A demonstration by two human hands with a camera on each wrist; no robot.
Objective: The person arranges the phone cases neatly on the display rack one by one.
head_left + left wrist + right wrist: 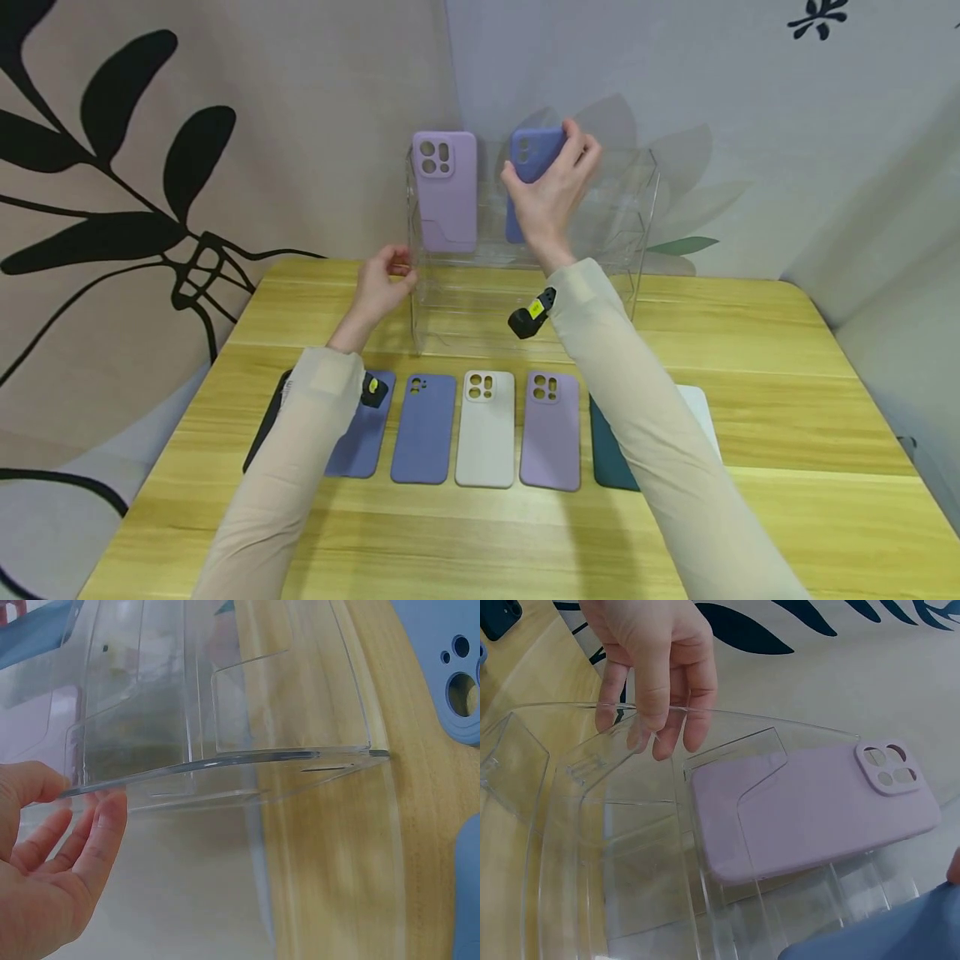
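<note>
My right hand (pixel 553 198) grips a blue phone case (pixel 534 152) by its sides at the back tier of a clear acrylic display rack (pixel 480 337). The case stands nearly upright, and its lower right part is hidden behind the hand. A lilac phone case (pixel 456 200) leans in the same rack to the left, its camera cutouts at the top; the right wrist view shows this lilac case (pixel 810 806) behind a clear panel. With thumb and fingertips on either face, my left hand (pixel 64 855) pinches the edge of the rack's left side panel.
Before the rack lies a row of phone cases: a black one (pixel 262 429), two blue ones (pixel 360 450) (pixel 423 433), a white one (pixel 485 442), a lilac one (pixel 551 442), a dark green one (pixel 609 454) and a pale one (pixel 699 408). A wall stands behind the wooden table (pixel 465 542).
</note>
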